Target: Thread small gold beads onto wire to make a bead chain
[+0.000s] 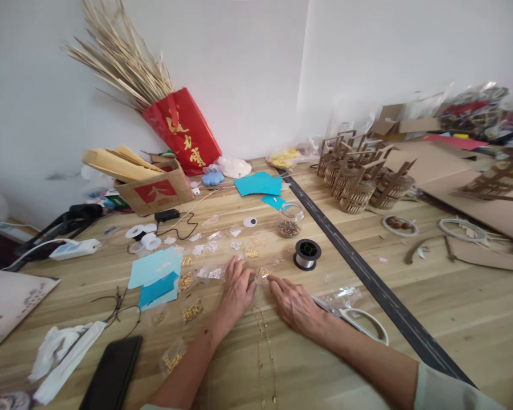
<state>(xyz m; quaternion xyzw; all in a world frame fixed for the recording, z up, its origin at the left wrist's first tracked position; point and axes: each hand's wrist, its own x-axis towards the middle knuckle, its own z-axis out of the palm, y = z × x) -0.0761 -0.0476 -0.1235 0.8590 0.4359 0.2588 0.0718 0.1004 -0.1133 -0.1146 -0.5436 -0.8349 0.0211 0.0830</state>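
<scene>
My left hand [236, 290] and my right hand [294, 304] lie close together on the wooden table [453, 319], fingertips meeting at a small clear bag of gold beads [263, 273]. The fingers of both hands are drawn together in a pinch at that bag; what exactly they grip is too small to make out. A thin gold chain [265, 347] runs along the table between my forearms. More small bags of gold and clear beads [192, 310] lie to the left. A spool of silver wire [306, 254] stands just beyond my right hand.
Scissors with white handles [363, 322] lie under my right wrist. Blue paper sheets [156, 276], a black phone [112, 373], a glass jar of beads [289, 221], a cardboard box [154, 188], a red bag of dry stalks [183, 131] and woven baskets [359, 182] surround the work spot.
</scene>
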